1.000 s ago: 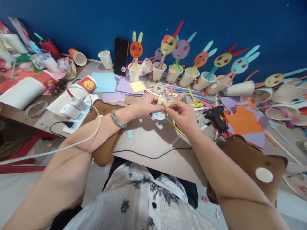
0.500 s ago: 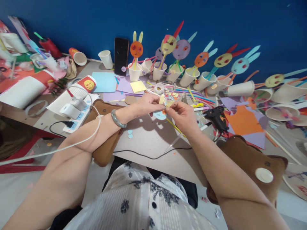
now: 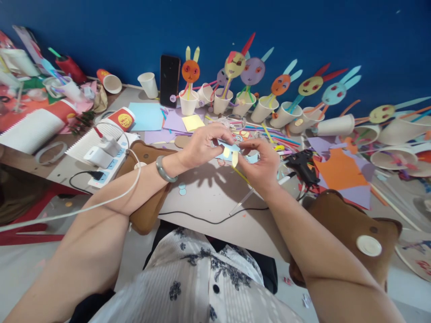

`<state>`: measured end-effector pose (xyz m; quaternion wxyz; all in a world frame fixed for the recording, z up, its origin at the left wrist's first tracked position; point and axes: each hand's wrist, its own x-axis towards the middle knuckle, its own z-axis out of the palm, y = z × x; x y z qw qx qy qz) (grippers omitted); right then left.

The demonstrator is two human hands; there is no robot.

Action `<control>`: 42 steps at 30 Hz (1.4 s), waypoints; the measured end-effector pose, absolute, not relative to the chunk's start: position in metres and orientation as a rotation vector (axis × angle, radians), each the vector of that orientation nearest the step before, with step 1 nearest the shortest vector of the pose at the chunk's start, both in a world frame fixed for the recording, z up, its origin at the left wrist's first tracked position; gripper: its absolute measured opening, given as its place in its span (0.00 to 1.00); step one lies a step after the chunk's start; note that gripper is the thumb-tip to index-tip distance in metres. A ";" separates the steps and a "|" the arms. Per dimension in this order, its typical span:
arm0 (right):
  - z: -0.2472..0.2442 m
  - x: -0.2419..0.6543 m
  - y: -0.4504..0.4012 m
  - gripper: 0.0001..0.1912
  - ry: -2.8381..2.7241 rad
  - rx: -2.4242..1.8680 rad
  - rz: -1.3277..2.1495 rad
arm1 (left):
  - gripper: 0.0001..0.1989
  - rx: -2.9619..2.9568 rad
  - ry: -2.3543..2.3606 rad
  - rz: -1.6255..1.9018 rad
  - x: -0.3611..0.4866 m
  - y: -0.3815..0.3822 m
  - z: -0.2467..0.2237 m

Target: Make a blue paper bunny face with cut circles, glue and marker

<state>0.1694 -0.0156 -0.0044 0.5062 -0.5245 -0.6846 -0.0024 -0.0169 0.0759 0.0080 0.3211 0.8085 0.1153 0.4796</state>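
Note:
Near the middle of the table, my left hand [image 3: 205, 146] pinches the left side of a light blue paper piece [image 3: 232, 148]. My right hand [image 3: 261, 163] has its thumb and fingers closed on the right side of the same piece. Two small pale yellow paper strips [image 3: 235, 159] point down from it, toward me. A yellow stem [image 3: 243, 176] runs below, close to my right hand. Fingers cover much of the blue paper. Two small blue paper discs [image 3: 182, 189] lie on the table to the left.
Behind my hands stand paper cups [image 3: 189, 103] with paper rabbit heads, and a phone [image 3: 169, 80]. To the right are a black glue gun [image 3: 302, 167] and orange paper [image 3: 345, 169]. A power strip [image 3: 112, 166] lies left; a black cable [image 3: 208, 221] crosses the front.
The blue piece has turned over or tilted, so the yellow strips now point toward me. My left hand has shifted its hold and risen over the piece's edge.

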 end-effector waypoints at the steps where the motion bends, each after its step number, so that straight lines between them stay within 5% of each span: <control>1: -0.005 0.170 -0.016 0.05 -1.685 -1.233 -0.116 | 0.04 2.166 0.239 1.315 -0.017 0.076 0.008; 12: -0.007 0.175 -0.017 0.05 -1.801 -1.070 -0.645 | 0.06 2.354 0.049 1.507 -0.018 0.075 0.007; 42: -0.013 0.176 -0.019 0.07 -1.760 -1.193 -0.689 | 0.05 2.447 0.046 1.488 -0.023 0.068 0.009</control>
